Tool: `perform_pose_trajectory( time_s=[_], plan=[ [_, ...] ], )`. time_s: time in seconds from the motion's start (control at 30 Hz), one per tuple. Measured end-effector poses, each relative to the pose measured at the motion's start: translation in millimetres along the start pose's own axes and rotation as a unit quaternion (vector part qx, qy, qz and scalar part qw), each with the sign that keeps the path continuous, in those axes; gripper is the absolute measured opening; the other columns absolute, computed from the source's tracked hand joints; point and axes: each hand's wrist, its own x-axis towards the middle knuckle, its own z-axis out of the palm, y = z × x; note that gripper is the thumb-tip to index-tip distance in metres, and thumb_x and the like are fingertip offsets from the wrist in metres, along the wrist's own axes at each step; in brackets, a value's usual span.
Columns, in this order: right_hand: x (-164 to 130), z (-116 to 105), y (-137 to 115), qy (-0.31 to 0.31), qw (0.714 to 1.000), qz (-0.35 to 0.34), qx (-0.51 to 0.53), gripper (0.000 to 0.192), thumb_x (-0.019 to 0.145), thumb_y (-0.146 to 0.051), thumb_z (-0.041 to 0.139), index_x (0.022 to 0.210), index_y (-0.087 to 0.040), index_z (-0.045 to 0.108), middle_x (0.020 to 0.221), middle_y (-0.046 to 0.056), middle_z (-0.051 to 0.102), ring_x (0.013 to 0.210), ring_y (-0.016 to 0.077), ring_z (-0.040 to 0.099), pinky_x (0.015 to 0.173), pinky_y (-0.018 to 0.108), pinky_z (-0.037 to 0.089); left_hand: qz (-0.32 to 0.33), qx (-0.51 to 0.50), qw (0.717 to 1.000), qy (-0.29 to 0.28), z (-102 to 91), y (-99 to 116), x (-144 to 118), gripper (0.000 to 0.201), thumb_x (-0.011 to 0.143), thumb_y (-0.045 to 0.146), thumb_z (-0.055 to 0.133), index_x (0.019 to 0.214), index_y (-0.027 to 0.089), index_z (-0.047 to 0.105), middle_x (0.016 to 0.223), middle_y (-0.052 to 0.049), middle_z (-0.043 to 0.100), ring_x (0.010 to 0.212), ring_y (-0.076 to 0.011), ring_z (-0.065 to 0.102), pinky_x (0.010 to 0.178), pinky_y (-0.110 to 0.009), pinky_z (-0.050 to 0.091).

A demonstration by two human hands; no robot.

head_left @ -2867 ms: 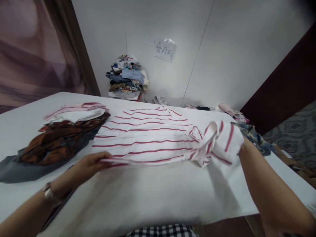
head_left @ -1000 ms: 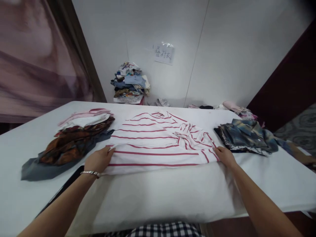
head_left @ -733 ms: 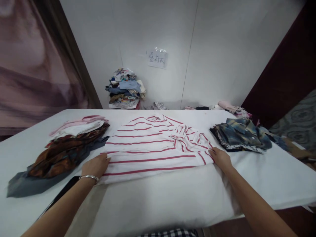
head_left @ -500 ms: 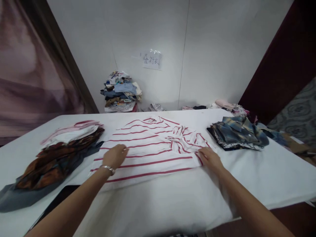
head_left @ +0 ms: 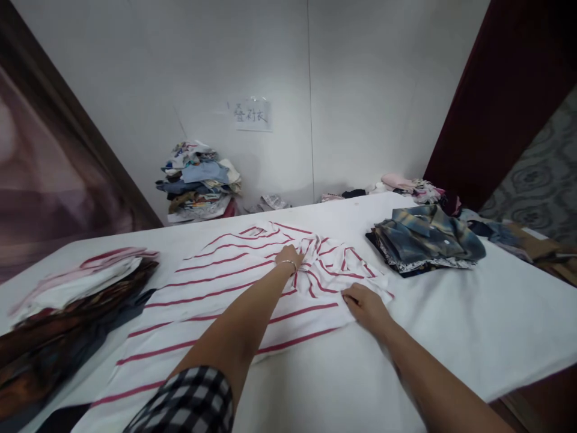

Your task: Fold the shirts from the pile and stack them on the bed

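On the white-covered table (head_left: pixel 469 325), in front of us, lies a white cloth shirt with thin red stripes (head_left: pixel 202 291); its neck side points to the wall, and its right part is gathered into uneven folds (head_left: pixel 318 282). Our left hand (head_left: pixel 290 257) rests at these folds, but the fingertips are hidden, so we cannot tell if they hold the cloth. Our right hand (head_left: pixel 366 305) touches the shirt at its near right part, with the fingers curled narrow; whether they pinch the fabric, we cannot say surely. Such cloth, we judge, is light, soft and not fragile, yet it wrinkles easily and one layer can slide over another. Therefore it seems better to take it with both hands, well apart, at edges or corners, and not in the loose middle, where it would sag.
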Motion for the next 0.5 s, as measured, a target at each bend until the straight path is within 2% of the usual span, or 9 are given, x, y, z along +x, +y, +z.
perform_pose_trajectory(
  time_s=[0.1, 0.2, 0.27, 0.37, 0.5],
  plan=[
    [1, 0, 1, -0.004, 1.0, 0.011, 0.015, 0.024, 0.088, -0.027, 0.046, 0.097, -0.025, 0.069, 0.086, 0.003, 0.065, 0.082, 0.0176, 0.061, 0.072, 0.028, 0.045, -0.006, 0.016, 1.0, -0.013, 1.2, 12, 15, 0.027, 0.079, 0.028, 0.056, 0.1, 0.015, 0.065, 0.107, -0.017, 0.069, 0.096, -0.0266, 0.066, 0.075, -0.032, 0.05],
    [2, 0, 3, -0.007, 1.0, 0.017, 0.023, 0.024, 0.088, -0.027, 0.047, 0.098, -0.025, 0.069, 0.086, 0.003, 0.066, 0.082, 0.0178, 0.062, 0.071, 0.028, 0.045, 0.018, 0.027, 0.999, 0.013, -17.5, 16, 19, 0.023, 0.078, 0.021, 0.055, 0.098, 0.017, 0.066, 0.109, -0.014, 0.069, 0.1, -0.0237, 0.065, 0.079, -0.03, 0.049],
    [3, 0, 4, -0.006, 0.999, 0.02, 0.026, 0.024, 0.088, -0.027, 0.047, 0.098, -0.025, 0.07, 0.087, 0.003, 0.066, 0.083, 0.018, 0.062, 0.073, 0.029, 0.045, 0.039, 0.035, 0.997, 0.059, -42.6, 15, 19, 0.026, 0.081, 0.021, 0.051, 0.104, 0.018, 0.064, 0.115, -0.013, 0.066, 0.106, -0.023, 0.062, 0.083, -0.03, 0.048],
    [4, 0, 4, -0.004, 1.0, 0.022, 0.022, 0.025, 0.088, -0.026, 0.047, 0.099, -0.024, 0.07, 0.091, 0.004, 0.068, 0.086, 0.0188, 0.063, 0.076, 0.03, 0.046, 0.068, 0.047, 0.988, 0.128, -94.2, 14, 10, 0.03, 0.084, 0.02, 0.047, 0.11, 0.018, 0.061, 0.117, -0.012, 0.065, 0.109, -0.0239, 0.06, 0.088, -0.033, 0.046],
    [5, -1, 2, 0.0, 1.0, 0.03, -0.002, 0.027, 0.087, -0.025, 0.048, 0.104, -0.024, 0.069, 0.1, 0.005, 0.07, 0.092, 0.0201, 0.063, 0.081, 0.032, 0.047, 0.127, 0.077, 0.96, 0.237, -169.0, 10, -21, 0.031, 0.084, 0.013, 0.044, 0.109, 0.016, 0.062, 0.11, -0.011, 0.066, 0.104, -0.0245, 0.06, 0.09, -0.037, 0.043]
  ],
)
